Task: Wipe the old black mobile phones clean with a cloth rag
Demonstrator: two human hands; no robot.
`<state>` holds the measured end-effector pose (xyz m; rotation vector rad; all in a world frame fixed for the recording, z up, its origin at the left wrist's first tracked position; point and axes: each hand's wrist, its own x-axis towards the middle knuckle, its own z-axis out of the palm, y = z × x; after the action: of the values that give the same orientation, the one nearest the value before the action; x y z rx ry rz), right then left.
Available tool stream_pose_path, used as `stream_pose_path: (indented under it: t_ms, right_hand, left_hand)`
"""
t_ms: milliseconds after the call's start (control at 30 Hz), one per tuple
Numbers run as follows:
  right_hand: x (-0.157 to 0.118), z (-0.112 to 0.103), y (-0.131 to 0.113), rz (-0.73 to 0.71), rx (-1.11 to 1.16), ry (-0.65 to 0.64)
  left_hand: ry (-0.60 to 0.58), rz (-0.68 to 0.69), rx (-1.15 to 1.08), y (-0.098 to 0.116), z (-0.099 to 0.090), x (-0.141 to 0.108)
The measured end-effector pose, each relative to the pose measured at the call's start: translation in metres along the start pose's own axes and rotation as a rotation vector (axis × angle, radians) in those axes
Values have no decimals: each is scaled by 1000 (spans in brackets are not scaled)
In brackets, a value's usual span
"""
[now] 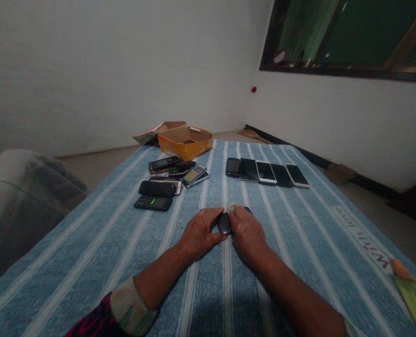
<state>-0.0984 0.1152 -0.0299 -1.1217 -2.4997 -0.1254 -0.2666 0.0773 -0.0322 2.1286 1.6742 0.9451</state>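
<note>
A dark, rounded mobile phone (224,223) lies on the striped cloth between my two hands. My left hand (201,231) grips its left end between thumb and fingers. My right hand (247,230) is closed over the other end, pressing a bunched white cloth (231,207) against the phone; its fingertips are partly hidden. Ahead on the left is a loose pile of phones, with a black keypad phone (153,202) showing a green-lit screen and a blue-grey keypad phone (194,174). Ahead on the right, several phones sit in a row, a white-framed smartphone (266,172) among them.
An open orange cardboard box (186,149) stands at the far end, something dark inside, its lid (158,132) behind it. A blue-and-white striped cloth (130,262) covers the surface. A grey-covered bulky shape (25,201) is at left; a yellow-green cloth (413,295) lies at the right edge.
</note>
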Motion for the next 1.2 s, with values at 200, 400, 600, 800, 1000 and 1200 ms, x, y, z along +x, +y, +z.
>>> stream_pose_path:
  t_ms: [200, 400, 600, 800, 1000, 1200]
  right_hand:
    - [-13, 6, -13, 3, -120, 61]
    - [-13, 6, -18, -2, -206, 61]
    - [-10, -6, -15, 131, -281, -57]
    - [-13, -14, -30, 141, -327, -139]
    - [-10, -20, -24, 188, -348, -179]
    - [-10, -19, -23, 164, -351, -211]
  left_hand:
    - [-17, 1, 4, 1, -1, 1]
    - [-11, 22, 8, 1, 0, 1]
    - [-6, 11, 20, 3, -2, 1]
    - [-33, 26, 32, 9, -6, 2]
    - [-30, 39, 42, 8, -6, 1]
    - [-46, 35, 32, 10, -7, 2]
